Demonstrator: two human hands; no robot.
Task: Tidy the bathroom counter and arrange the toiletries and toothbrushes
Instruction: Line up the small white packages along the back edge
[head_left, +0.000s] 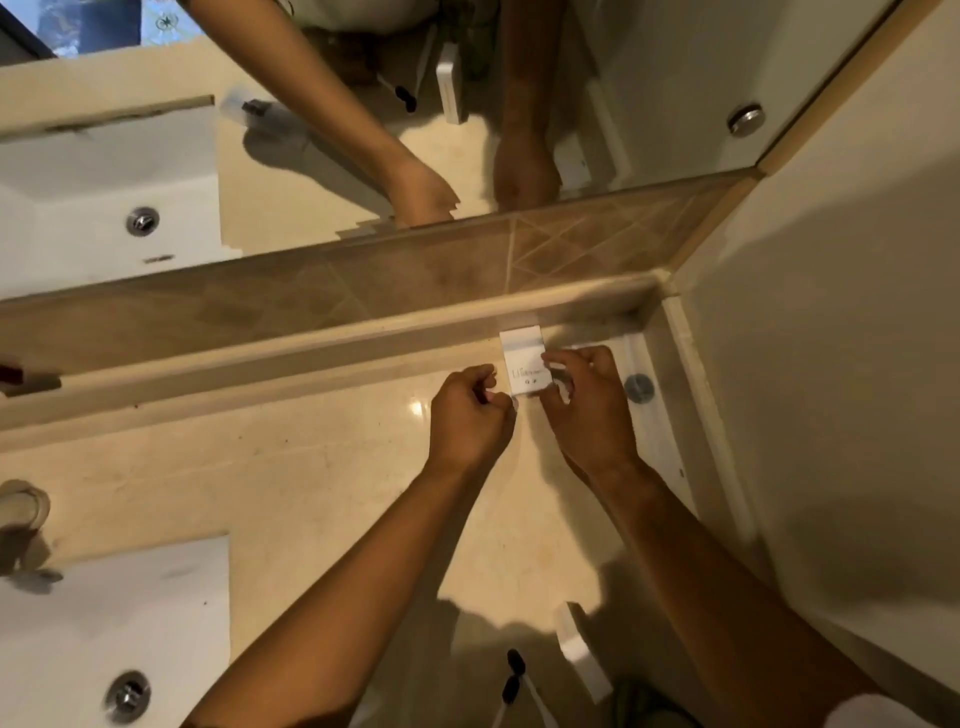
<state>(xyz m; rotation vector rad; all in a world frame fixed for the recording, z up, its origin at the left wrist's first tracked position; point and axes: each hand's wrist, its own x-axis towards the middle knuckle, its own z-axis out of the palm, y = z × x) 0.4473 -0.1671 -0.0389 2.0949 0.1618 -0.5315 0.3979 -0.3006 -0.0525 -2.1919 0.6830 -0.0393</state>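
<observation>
A small white toiletry box (522, 358) with faint print stands against the back ledge of the beige counter (322, 467). My right hand (584, 400) pinches its right side with thumb and fingers. My left hand (470, 410) sits just left of the box, fingers curled into a fist; its fingertips are near the box's lower left corner and I cannot tell if they touch it. Near the front edge lie two toothbrushes with black heads (514, 675) and a long white box (582, 649).
A white tray (660, 431) lies along the right wall with a round silver-capped item (639, 387) on it. The white sink (119, 623) with its drain (127, 696) is at lower left, with a tap (23, 509) behind it. A mirror (311, 130) rises behind the tiled ledge.
</observation>
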